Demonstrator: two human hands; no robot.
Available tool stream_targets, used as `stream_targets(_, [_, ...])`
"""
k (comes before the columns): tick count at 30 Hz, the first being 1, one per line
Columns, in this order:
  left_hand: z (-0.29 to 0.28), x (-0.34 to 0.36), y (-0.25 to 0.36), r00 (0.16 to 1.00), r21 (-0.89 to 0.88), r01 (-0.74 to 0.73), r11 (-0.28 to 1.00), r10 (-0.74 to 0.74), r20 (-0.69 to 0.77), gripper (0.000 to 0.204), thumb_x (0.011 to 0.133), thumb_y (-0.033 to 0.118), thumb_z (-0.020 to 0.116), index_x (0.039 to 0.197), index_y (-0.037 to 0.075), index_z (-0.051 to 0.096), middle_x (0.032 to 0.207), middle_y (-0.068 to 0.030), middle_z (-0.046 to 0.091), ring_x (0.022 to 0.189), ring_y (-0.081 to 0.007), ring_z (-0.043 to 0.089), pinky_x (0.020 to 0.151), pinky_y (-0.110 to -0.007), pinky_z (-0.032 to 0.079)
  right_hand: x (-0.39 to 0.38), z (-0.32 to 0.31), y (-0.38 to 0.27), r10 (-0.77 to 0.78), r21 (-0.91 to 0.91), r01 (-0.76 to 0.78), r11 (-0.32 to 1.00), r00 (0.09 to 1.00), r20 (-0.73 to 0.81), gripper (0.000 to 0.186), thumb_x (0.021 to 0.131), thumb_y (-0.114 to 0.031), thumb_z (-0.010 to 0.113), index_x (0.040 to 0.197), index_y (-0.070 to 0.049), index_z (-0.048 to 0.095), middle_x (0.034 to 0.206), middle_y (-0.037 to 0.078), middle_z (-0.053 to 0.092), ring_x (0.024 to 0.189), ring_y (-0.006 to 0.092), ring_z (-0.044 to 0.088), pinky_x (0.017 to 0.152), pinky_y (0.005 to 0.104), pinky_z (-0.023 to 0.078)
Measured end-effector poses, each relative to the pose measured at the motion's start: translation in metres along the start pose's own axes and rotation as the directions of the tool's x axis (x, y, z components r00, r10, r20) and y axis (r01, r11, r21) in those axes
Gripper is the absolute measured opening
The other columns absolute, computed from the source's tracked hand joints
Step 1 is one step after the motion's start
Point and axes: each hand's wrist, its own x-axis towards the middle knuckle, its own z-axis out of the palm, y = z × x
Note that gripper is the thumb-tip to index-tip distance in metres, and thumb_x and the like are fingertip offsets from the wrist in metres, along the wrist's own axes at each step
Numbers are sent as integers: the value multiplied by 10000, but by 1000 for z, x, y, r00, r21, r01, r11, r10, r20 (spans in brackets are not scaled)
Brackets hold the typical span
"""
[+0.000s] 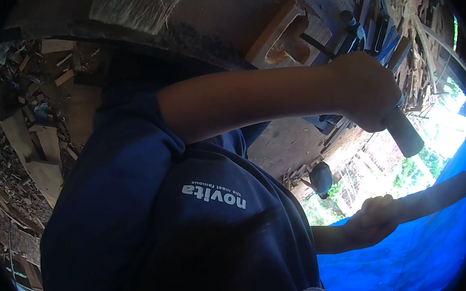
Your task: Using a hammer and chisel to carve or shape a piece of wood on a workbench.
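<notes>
My left hand (365,88) is closed on a long chisel-like tool (407,134), its thick handle sticking out below the fist and its thin dark shaft reaching up toward a carved wooden piece (265,36). That piece has a hollowed, curved recess and lies on the workbench (217,12); whether the tool's tip touches it I cannot tell. Lower right, my right hand (373,219) grips a long, straight wooden bar (434,198), held apart from the left hand. My dark shirt and bare left forearm cover much of the middle.
Offcuts and shavings (29,134) litter the left side. Tools (352,29) and stacked wood strips (408,44) crowd the upper right. A pale rough block (132,8) sits at the bench's far left. A blue tarp (395,258) hangs at lower right, near a dark shape (320,179) I cannot make out.
</notes>
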Motion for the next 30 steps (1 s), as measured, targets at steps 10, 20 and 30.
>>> stream_targets(10, [3,0,0,999,-4,17,1000,-17,39,278,788,347,580,808,92,690,721,-104,665,706,-277,679,654,-398,540,-21,29,-16,-224,-544,299,784,954,201,347,948,-101,487,1233,95,462,1047,231,590,793,260,603,665,397,524])
stream_targets(20, [6,0,3,1000,4,-1,1000,1,-13,254,733,319,634,783,85,718,724,-120,677,689,-296,681,624,-409,543,-24,42,-26,378,-224,-351,909,921,94,330,995,-192,422,1144,71,553,800,172,577,612,167,532,498,249,432])
stream_targets(30, [6,-9,-9,990,3,84,996,-83,-118,256,699,318,641,810,102,721,716,-132,671,695,-305,679,623,-413,543,2,11,31,-140,-6,151,989,932,334,290,959,-277,496,1022,3,536,627,50,480,441,100,424,398,231,358])
